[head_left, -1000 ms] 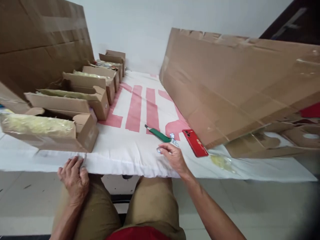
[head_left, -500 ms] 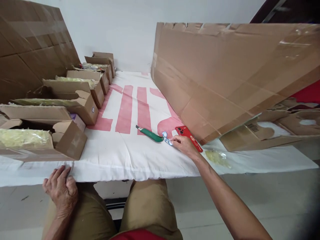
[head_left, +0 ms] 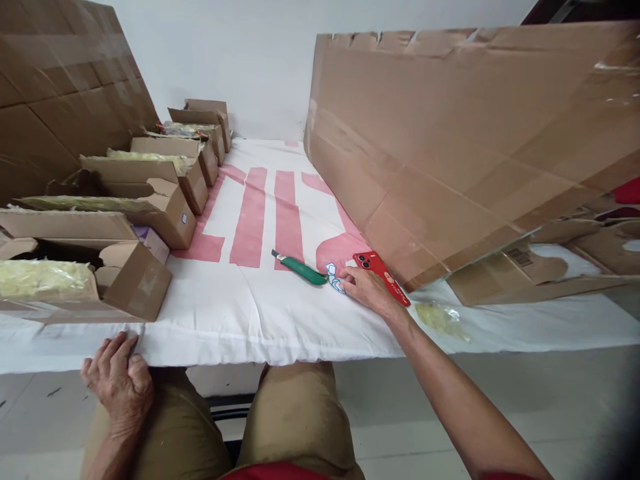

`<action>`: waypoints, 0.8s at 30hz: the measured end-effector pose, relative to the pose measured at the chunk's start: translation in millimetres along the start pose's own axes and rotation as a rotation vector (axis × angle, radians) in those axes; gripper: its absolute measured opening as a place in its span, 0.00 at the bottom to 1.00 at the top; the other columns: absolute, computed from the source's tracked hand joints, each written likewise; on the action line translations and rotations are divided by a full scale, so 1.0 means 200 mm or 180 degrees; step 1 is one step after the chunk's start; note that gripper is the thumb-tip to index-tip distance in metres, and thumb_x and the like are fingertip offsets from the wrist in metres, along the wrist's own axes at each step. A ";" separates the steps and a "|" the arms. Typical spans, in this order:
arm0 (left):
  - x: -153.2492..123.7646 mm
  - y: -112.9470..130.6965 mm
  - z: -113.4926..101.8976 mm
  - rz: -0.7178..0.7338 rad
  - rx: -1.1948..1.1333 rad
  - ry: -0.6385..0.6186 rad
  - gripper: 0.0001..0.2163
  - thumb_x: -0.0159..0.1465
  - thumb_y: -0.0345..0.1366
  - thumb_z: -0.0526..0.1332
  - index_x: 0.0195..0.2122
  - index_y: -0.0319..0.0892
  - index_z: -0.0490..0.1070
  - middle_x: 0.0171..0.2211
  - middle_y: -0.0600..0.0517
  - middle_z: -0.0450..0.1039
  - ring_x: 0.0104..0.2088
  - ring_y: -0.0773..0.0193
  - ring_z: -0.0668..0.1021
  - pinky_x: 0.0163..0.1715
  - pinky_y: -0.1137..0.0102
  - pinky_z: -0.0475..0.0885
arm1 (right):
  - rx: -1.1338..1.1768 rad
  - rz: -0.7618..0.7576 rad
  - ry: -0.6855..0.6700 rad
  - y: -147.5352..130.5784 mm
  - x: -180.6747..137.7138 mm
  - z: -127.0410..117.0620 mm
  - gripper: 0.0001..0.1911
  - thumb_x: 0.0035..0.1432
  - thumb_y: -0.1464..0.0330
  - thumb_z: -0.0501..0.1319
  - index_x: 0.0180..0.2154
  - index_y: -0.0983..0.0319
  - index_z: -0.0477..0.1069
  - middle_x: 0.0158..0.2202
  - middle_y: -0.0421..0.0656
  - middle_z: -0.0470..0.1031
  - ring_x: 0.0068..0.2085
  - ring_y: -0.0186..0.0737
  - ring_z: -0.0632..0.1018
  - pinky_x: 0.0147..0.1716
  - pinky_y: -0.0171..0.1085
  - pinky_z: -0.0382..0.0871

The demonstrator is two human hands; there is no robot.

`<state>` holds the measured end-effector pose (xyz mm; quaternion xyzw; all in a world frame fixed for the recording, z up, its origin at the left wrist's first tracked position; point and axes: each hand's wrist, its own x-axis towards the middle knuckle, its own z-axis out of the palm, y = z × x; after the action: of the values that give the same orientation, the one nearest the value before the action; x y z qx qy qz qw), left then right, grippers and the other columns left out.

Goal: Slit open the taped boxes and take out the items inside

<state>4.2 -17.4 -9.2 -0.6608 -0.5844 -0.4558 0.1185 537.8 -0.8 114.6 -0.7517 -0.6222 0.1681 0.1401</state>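
Observation:
My right hand (head_left: 367, 291) lies on the white cloth of the table (head_left: 260, 313), fingertips touching a small blue-and-white item (head_left: 334, 277), fingers slightly curled and apart. A green utility knife (head_left: 299, 267) lies just left of that item. A red phone (head_left: 381, 277) lies partly under the back of my right hand. My left hand (head_left: 117, 381) rests on my left thigh at the table's front edge, fingers curled loosely against the cloth's hem, holding nothing visible.
Several open cardboard boxes (head_left: 125, 280) with yellowish packets line the left side. A large cardboard sheet (head_left: 450, 147) leans across the right. Another sheet (head_left: 60, 87) stands at the far left. A clear packet (head_left: 440, 317) lies near the front right.
My right hand moved from the table's front edge forward and right to the blue-and-white item beside the phone. My left hand stayed at the cloth's edge. The view shifted slightly.

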 end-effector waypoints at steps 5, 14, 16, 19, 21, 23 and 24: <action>0.00 0.02 0.00 -0.0113 -0.0037 0.0013 0.18 0.68 0.36 0.54 0.55 0.42 0.76 0.58 0.37 0.76 0.66 0.41 0.71 0.68 0.41 0.56 | -0.0098 -0.0041 -0.0003 -0.01 0.04 0.01 0.07 0.57 0.67 0.64 0.36 0.58 0.81 0.40 0.46 0.82 0.37 0.43 0.78 0.32 0.36 0.59; 0.00 0.03 0.01 -0.0147 -0.0070 0.0047 0.18 0.68 0.35 0.54 0.55 0.43 0.76 0.59 0.38 0.76 0.66 0.41 0.71 0.68 0.40 0.55 | 0.0280 -0.0184 -0.0022 0.01 0.07 0.05 0.05 0.53 0.72 0.61 0.26 0.59 0.71 0.29 0.41 0.78 0.32 0.39 0.75 0.31 0.36 0.59; 0.00 0.03 0.01 -0.0079 -0.0059 0.0086 0.18 0.69 0.35 0.54 0.56 0.43 0.76 0.59 0.37 0.76 0.66 0.40 0.71 0.68 0.40 0.55 | 0.0409 -0.0220 0.0000 0.02 0.06 0.05 0.04 0.52 0.71 0.60 0.26 0.59 0.71 0.28 0.41 0.77 0.31 0.39 0.75 0.30 0.36 0.59; 0.00 0.03 0.00 -0.0042 0.0016 0.0093 0.18 0.70 0.35 0.54 0.56 0.43 0.76 0.58 0.37 0.76 0.66 0.41 0.72 0.68 0.41 0.56 | 0.0633 -0.0309 0.0020 0.03 0.05 0.04 0.03 0.53 0.69 0.60 0.27 0.58 0.71 0.29 0.40 0.78 0.31 0.39 0.75 0.30 0.35 0.61; 0.00 0.03 0.00 -0.0037 0.0055 0.0069 0.17 0.70 0.36 0.53 0.56 0.43 0.76 0.58 0.37 0.76 0.66 0.41 0.72 0.68 0.41 0.56 | 0.0792 -0.0377 0.0028 0.04 0.06 0.02 0.03 0.54 0.67 0.60 0.28 0.58 0.71 0.29 0.40 0.78 0.31 0.39 0.76 0.30 0.35 0.63; 0.00 0.03 0.00 -0.0051 0.0060 0.0051 0.17 0.70 0.36 0.53 0.56 0.43 0.76 0.58 0.37 0.76 0.66 0.41 0.72 0.68 0.41 0.56 | 0.0915 -0.0436 0.0026 0.05 0.07 0.00 0.04 0.55 0.66 0.60 0.30 0.58 0.72 0.30 0.40 0.78 0.31 0.39 0.76 0.30 0.35 0.64; 0.00 0.03 0.00 -0.0058 0.0052 0.0050 0.17 0.70 0.36 0.53 0.56 0.43 0.76 0.58 0.37 0.76 0.66 0.41 0.72 0.68 0.41 0.56 | 0.0954 -0.0465 0.0018 0.05 0.08 0.00 0.05 0.55 0.65 0.59 0.31 0.58 0.72 0.30 0.40 0.79 0.31 0.39 0.77 0.30 0.34 0.65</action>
<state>9.5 -19.0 -7.3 -0.6510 -0.5931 -0.4572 0.1243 550.3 12.3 109.3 -0.6756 -0.6427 0.2463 0.2643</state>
